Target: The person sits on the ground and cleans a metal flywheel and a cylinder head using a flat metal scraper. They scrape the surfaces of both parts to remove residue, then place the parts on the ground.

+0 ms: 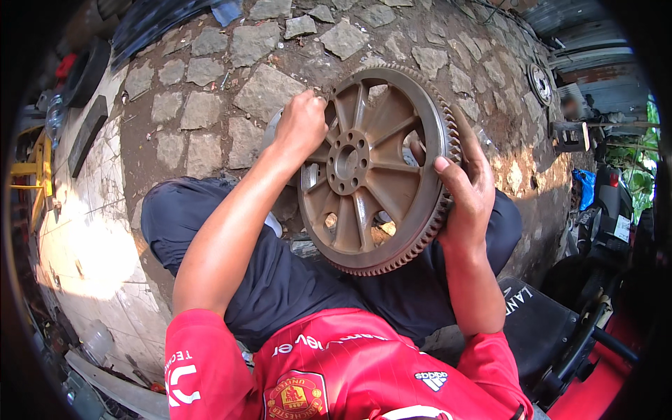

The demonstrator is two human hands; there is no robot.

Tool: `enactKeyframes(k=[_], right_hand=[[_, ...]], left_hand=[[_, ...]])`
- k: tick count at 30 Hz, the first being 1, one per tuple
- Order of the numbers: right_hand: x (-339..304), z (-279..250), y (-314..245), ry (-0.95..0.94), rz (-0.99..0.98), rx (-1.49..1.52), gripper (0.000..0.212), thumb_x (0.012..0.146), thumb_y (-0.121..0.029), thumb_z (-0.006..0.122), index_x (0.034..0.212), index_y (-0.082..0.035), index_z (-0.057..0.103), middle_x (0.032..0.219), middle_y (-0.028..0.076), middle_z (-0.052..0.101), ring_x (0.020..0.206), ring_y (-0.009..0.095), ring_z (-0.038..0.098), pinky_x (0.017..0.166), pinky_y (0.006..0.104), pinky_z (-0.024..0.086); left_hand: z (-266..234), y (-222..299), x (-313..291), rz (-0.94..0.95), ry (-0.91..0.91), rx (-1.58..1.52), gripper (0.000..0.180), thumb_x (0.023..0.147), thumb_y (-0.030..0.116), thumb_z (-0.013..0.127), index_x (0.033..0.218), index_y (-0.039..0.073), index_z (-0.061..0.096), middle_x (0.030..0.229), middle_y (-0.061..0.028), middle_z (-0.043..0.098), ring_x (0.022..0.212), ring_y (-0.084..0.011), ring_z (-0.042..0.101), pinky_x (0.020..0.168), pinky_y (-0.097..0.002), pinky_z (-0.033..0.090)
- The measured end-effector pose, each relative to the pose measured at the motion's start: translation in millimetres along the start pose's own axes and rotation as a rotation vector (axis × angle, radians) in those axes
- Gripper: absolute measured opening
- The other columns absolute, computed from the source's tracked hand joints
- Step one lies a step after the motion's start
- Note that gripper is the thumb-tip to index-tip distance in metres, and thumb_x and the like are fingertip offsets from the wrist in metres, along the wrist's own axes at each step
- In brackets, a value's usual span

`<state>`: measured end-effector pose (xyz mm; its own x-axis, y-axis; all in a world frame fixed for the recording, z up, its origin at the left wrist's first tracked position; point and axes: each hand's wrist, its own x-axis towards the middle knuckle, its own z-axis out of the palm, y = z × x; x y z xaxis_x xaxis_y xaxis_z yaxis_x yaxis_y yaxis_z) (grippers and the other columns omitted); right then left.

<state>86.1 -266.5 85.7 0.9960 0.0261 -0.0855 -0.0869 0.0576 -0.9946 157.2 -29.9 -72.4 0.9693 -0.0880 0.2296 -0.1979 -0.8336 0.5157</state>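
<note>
A large metal flywheel [392, 183] with spokes, a bolt-hole hub and a toothed ring gear stands tilted between my knees. My right hand [470, 185] grips its toothed rim on the right, thumb on the near face and fingers reaching behind. My left hand [302, 126] is closed at the upper left of the rim, knuckles up. Whatever its fingers hold is hidden, and whether they touch the rim or something against it I cannot tell. A pale grey curved edge shows just behind that hand.
Rough stone paving [203, 108] spreads ahead. Pale tiles [91, 238] lie at left, with a dark flat bar [88, 136] on them and a yellow metal frame [43, 168] beyond. A small stool [570, 136] and a motorbike [612, 210] stand at right, a black padded seat [535, 318] nearer.
</note>
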Motion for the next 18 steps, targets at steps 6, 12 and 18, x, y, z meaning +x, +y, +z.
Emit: enactKeyframes(k=[6,12,18], right_hand=[[2,-2,4,-0.005,-0.032,-0.009,0.081,0.088,-0.016,0.072,0.156,0.013,0.041,0.15,0.023,0.056,0.137,0.026,0.055,0.118,0.0377,0.039],[2,-3,4,0.0,-0.023,-0.018,0.08,0.088,-0.015,0.071,0.156,0.013,0.04,0.151,0.024,0.054,0.138,0.028,0.055,0.119,0.0381,0.038],[1,8,-3,-0.007,-0.011,0.059,0.081,0.088,-0.014,0.069,0.157,0.013,0.037,0.151,0.024,0.052,0.127,0.027,0.064,0.108,0.0387,0.052]], left_hand=[[14,-34,-41,-0.106,-0.22,0.095,0.023,0.074,-0.006,0.07,0.096,-0.009,0.075,0.103,-0.0305,0.07,0.099,-0.0451,0.072,0.093,-0.0492,0.059],[4,-16,-56,-0.145,-0.094,-0.027,0.03,0.081,-0.006,0.067,0.109,-0.004,0.079,0.092,-0.0251,0.069,0.095,-0.0422,0.07,0.088,-0.0466,0.056],[-8,7,-32,-0.125,0.146,-0.316,0.024,0.09,0.001,0.071,0.113,0.001,0.08,0.093,-0.0216,0.073,0.085,-0.0361,0.073,0.079,-0.0419,0.056]])
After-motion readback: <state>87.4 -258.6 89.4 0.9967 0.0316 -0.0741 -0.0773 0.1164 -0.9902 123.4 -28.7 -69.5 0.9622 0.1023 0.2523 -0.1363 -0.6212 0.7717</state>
